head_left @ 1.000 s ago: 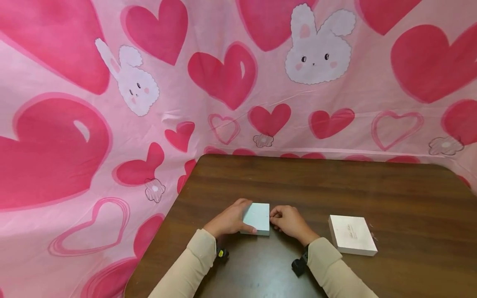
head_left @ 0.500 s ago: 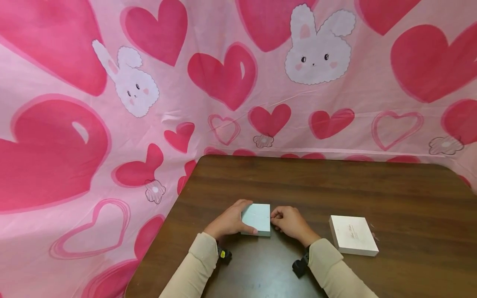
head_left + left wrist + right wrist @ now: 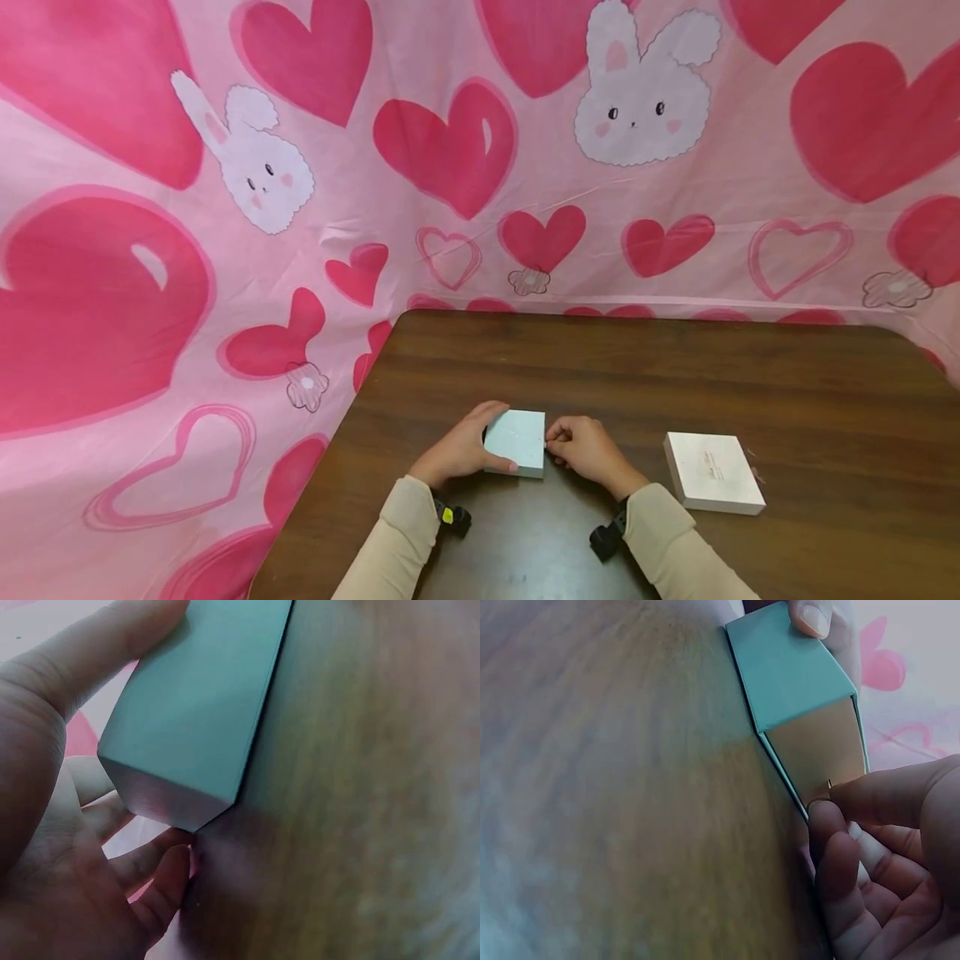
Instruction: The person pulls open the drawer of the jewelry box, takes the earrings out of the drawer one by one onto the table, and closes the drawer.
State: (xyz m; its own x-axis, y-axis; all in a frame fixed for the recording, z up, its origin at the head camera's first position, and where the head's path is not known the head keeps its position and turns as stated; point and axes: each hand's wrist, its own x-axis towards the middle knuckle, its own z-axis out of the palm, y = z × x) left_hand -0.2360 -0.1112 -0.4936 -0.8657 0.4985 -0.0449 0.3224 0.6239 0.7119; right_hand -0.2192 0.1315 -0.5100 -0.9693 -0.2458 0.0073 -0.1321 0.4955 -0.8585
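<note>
A small pale blue-green box point(image 3: 517, 437) lies on the brown table, held by my left hand point(image 3: 461, 446) with the thumb on its near side and the fingers at its far side. In the right wrist view, its sleeve-like cover point(image 3: 795, 671) surrounds a tan end face point(image 3: 821, 746). My right hand point(image 3: 588, 450) is at that right end, thumb and forefinger pinching a tiny pull point(image 3: 829, 783) on the tan face. Most of the pull is hidden by the fingertips. The left wrist view shows my left thumb point(image 3: 112, 645) pressed along the box's side.
A flat white box point(image 3: 716, 472) with printed lettering lies on the table point(image 3: 600, 358) to the right, with thin stringy bits point(image 3: 756, 471) by its right edge. A pink curtain point(image 3: 465, 200) with hearts and rabbits hangs behind and to the left.
The head view has shifted slightly. Both hands keep their places at the blue-green box, and the white box lies as before.
</note>
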